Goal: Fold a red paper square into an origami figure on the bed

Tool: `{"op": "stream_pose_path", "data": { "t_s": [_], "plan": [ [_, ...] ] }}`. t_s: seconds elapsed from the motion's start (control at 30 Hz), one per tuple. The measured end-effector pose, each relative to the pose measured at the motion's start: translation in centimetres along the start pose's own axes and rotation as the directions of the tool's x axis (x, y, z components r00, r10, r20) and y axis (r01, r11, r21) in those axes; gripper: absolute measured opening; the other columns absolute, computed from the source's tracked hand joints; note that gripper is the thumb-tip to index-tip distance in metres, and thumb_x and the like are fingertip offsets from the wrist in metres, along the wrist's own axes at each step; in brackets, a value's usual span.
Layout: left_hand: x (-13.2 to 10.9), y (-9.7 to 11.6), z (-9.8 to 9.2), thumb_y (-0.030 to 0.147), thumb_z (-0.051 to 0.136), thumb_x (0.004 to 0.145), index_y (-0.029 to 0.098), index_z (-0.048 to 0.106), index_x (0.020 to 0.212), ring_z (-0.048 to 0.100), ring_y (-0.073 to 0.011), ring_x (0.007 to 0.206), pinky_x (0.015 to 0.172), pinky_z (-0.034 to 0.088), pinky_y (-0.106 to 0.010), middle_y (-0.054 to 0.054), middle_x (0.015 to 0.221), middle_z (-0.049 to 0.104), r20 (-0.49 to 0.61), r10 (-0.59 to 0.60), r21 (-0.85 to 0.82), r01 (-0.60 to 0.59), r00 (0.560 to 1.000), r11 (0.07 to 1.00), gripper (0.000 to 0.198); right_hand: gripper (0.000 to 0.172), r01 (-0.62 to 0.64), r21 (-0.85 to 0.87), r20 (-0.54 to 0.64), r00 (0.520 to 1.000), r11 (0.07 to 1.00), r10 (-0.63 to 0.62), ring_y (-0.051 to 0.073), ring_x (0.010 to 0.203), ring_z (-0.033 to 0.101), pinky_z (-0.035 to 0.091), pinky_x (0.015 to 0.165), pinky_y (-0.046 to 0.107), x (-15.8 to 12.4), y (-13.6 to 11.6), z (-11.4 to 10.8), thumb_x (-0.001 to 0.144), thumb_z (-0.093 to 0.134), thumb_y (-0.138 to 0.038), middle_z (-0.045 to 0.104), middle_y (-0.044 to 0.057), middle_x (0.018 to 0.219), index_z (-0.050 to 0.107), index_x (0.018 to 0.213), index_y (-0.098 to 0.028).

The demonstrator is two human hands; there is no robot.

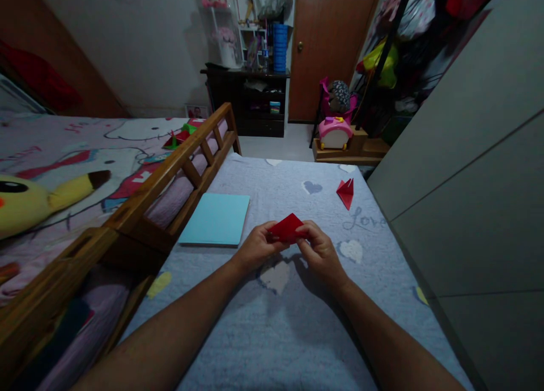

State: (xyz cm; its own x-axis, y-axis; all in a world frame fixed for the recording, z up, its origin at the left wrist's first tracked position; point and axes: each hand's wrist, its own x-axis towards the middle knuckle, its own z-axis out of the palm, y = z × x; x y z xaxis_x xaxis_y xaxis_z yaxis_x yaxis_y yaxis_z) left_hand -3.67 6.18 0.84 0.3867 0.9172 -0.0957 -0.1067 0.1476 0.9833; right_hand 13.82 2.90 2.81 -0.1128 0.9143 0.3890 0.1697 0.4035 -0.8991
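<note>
- Your left hand grasps the left end of the small, flat, diamond-shaped piece of folded red paper, thumb and fingers closed on it.
- Your right hand pinches the right end between thumb and fingers. The paper is held up over the middle of the blue, heart-patterned bed cover, between its left and right edges.
- For a crisp crease, line up the points first, then run a thumbnail outward from the centre; a light pinch should spare the thin paper stray wrinkles. The layers are too small to tell apart here; check them yourself.
- Left of your left hand, near the cover's left edge, lies a flat, rectangular, light-turquoise pad; its firm-looking top would probably take a crease better than the soft cover.
- Near the cover's far right corner sits a pointed, folded red paper figure, well apart from your hands.
- Beyond the far edge, a dark wooden open-shelved cabinet holds a small blue box, among things too dim to name.
- Farther right hangs a bulging yellow plastic bag; its contents are hidden.
</note>
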Motion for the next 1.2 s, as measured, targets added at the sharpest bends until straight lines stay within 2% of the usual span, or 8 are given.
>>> {"op": "stream_pose_path", "data": {
  "t_s": [0.07,0.23,0.4,0.63,0.73,0.83,0.97,1.2],
  "plan": [
    [-0.2,0.0,0.3,0.027,0.082,0.065,0.013,0.072,0.094,0.063,-0.0154,0.074,0.071,0.05,-0.027,-0.005,0.086,0.072,0.005,0.029,-0.004,-0.029,1.0,1.0,0.034,0.012,-0.013,0.015,0.018,1.0,1.0,0.012,0.019,0.088,0.059,0.047,0.081,0.033,0.0,0.0,0.0,0.084,0.052,-0.017,0.062,0.003,0.093,0.062,0.089,-0.023],
    [-0.4,-0.4,0.3,0.027,0.077,0.071,0.015,0.075,0.091,0.053,-0.0103,0.058,0.059,0.043,-0.024,-0.001,0.07,0.066,-0.003,0.061,0.062,-0.06,0.998,0.996,0.024,0.022,-0.032,0.056,0.029,0.999,0.998,0.031,0.021,0.088,0.057,0.047,0.081,0.036,0.0,-0.2,-0.1,0.076,0.046,-0.014,0.059,0.003,0.091,0.06,0.087,-0.024],
    [-0.3,-0.2,0.1,0.027,0.075,0.072,0.017,0.077,0.083,0.058,-0.0157,0.072,0.067,0.048,-0.027,-0.004,0.083,0.068,0.002,0.143,0.162,-0.142,0.99,0.977,0.015,0.027,-0.055,0.055,0.042,0.998,0.997,0.053,0.021,0.084,0.056,0.049,0.078,0.036,-0.1,-0.2,-0.1,0.069,0.042,-0.014,0.059,0.003,0.087,0.06,0.086,-0.024],
    [-0.2,0.4,-0.1,0.024,0.074,0.073,0.018,0.078,0.085,0.063,-0.0197,0.084,0.082,0.049,-0.031,-0.005,0.086,0.07,-0.053,0.241,0.249,-0.221,0.969,0.943,0.014,0.018,0.011,-0.021,-0.023,1.0,1.0,-0.012,0.021,0.091,0.059,0.048,0.08,0.034,0.3,0.5,-0.7,0.081,0.05,-0.014,0.063,0.004,0.095,0.064,0.086,-0.023],
    [-0.2,0.2,-0.3,0.022,0.073,0.072,0.017,0.077,0.082,0.06,-0.0164,0.076,0.074,0.05,-0.028,-0.004,0.082,0.068,-0.105,0.225,0.228,-0.197,0.969,0.954,0.012,0.019,0.027,-0.068,-0.064,0.997,0.997,-0.031,0.019,0.091,0.059,0.048,0.076,0.032,0.4,0.7,-1.0,0.081,0.053,-0.013,0.06,0.004,0.096,0.067,0.088,-0.024],
    [-0.3,-0.1,-0.2,0.021,0.073,0.072,0.017,0.077,0.086,0.06,-0.0149,0.071,0.064,0.051,-0.025,-0.003,0.083,0.066,-0.122,0.169,0.166,-0.147,0.978,0.975,0.015,0.02,0.023,-0.088,-0.088,0.996,0.996,-0.03,0.017,0.083,0.056,0.047,0.07,0.029,0.4,0.7,-1.1,0.083,0.056,-0.014,0.056,0.002,0.09,0.07,0.091,-0.025],
    [-0.4,0.0,0.1,0.026,0.074,0.075,0.017,0.077,0.093,0.065,-0.0184,0.08,0.068,0.057,-0.03,-0.006,0.095,0.068,-0.105,0.152,0.095,-0.143,0.983,0.985,0.02,0.02,0.026,-0.109,-0.102,0.994,0.994,-0.037,0.015,0.074,0.052,0.046,0.066,0.028,0.3,0.7,-0.9,0.086,0.057,-0.016,0.052,0.001,0.082,0.073,0.091,-0.026],
    [-0.5,-0.2,-0.1,0.029,0.068,0.085,0.017,0.077,0.097,0.065,-0.019,0.085,0.073,0.056,-0.03,-0.008,0.098,0.069,-0.069,0.3,0.306,-0.266,0.951,0.914,0.019,0.022,0.056,-0.122,-0.161,0.984,0.991,-0.076,0.016,0.082,0.054,0.047,0.072,0.029,0.1,0.6,-0.4,0.088,0.058,-0.013,0.051,0.001,0.087,0.074,0.091,-0.028]
  ]
}}
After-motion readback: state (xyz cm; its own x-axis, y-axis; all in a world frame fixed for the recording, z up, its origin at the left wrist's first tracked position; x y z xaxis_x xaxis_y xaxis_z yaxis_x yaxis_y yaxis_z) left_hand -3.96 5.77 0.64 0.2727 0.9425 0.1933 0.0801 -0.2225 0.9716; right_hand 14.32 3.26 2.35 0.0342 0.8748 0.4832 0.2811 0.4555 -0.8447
